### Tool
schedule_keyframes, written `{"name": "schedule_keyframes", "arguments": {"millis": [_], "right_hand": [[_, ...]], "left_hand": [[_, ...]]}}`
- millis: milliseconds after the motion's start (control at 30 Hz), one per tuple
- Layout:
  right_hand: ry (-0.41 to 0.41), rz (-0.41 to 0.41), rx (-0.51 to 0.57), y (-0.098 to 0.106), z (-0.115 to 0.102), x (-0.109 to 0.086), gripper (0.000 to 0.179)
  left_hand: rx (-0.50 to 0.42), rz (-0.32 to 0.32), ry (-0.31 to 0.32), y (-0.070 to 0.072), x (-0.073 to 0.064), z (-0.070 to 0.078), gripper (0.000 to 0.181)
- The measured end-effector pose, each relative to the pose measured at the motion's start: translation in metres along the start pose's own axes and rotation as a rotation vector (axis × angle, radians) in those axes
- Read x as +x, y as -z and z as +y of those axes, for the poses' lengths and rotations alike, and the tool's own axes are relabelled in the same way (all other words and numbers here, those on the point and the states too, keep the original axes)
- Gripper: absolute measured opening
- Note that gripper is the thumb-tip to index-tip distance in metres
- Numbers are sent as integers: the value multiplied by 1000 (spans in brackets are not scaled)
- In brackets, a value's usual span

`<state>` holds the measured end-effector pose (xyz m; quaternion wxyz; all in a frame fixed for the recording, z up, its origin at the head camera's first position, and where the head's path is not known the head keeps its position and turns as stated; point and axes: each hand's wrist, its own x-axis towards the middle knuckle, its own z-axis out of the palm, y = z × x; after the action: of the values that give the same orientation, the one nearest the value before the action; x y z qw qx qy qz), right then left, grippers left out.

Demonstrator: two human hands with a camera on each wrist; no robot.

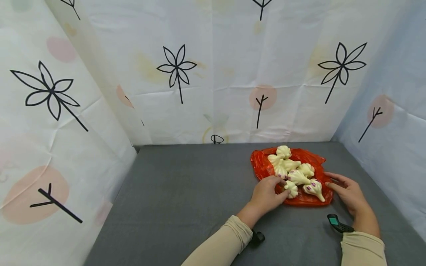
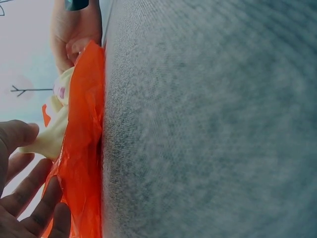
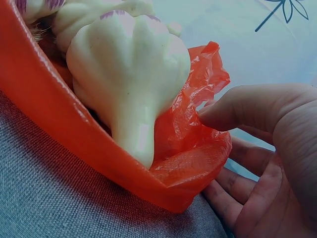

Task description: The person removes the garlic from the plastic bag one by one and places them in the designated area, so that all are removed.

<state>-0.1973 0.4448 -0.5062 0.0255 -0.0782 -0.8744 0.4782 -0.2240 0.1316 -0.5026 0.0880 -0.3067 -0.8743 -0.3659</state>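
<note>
A red plastic bag (image 1: 262, 166) lies spread open on the table with several white garlic bulbs (image 1: 298, 177) in it, some streaked purple. At the bag's near left side, my left hand (image 1: 268, 195) pinches the stem of one garlic bulb (image 2: 52, 136) between thumb and fingers; its other fingers spread beside the bag. My right hand (image 1: 347, 194) is at the bag's right edge. In the right wrist view its thumb lies inside the red plastic and the other fingers outside, holding the rim. Close by it, a large bulb (image 3: 129, 64) rests stem-down against the bag wall.
The grey table (image 1: 186, 192) extends to the left of the bag. Pale cloth (image 1: 233, 66) printed with flowers and twigs hangs behind and on both sides. A dark strapped device (image 1: 339, 224) sits on the right wrist, another (image 1: 257, 237) on the left.
</note>
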Motion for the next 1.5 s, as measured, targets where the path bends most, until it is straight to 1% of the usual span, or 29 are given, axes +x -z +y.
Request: {"name": "schedule_keyframes", "arguments": {"millis": [200,400,667,800,867,1033,1100,1300,1433,1500], "right_hand": [[-8,-13,-9,-1,-3,0,59],[-19,-18,-15,-3,-4,1,60],[-6,-18,-13,-3,-5,3,59],[-5,-23,-20,-2,-4,3,59],[-4,-25,-23,-2,-3,4,60],[-14,-28,-26,-1,-4,4,60],[-21,-28,-29,-1,-4,4,60],[-27,-21,-44,0,-5,1,60],[-18,-10,-27,1,-4,-2,59],[-23,-6,-18,1,-2,-4,58]], "left_hand": [[-24,21,-5,2,-2,-2,19],[-70,57,-43,7,-4,-4,18],[-171,119,-101,24,-5,-5,18],[-241,126,-124,34,-9,-9,18],[-272,119,-122,41,-12,-11,19],[-318,108,-104,60,-20,-20,17],[-305,117,-94,68,-24,-26,15],[-295,135,-8,91,-35,-48,16],[-292,148,44,107,-42,-63,17],[-292,165,65,114,-44,-69,17]]}}
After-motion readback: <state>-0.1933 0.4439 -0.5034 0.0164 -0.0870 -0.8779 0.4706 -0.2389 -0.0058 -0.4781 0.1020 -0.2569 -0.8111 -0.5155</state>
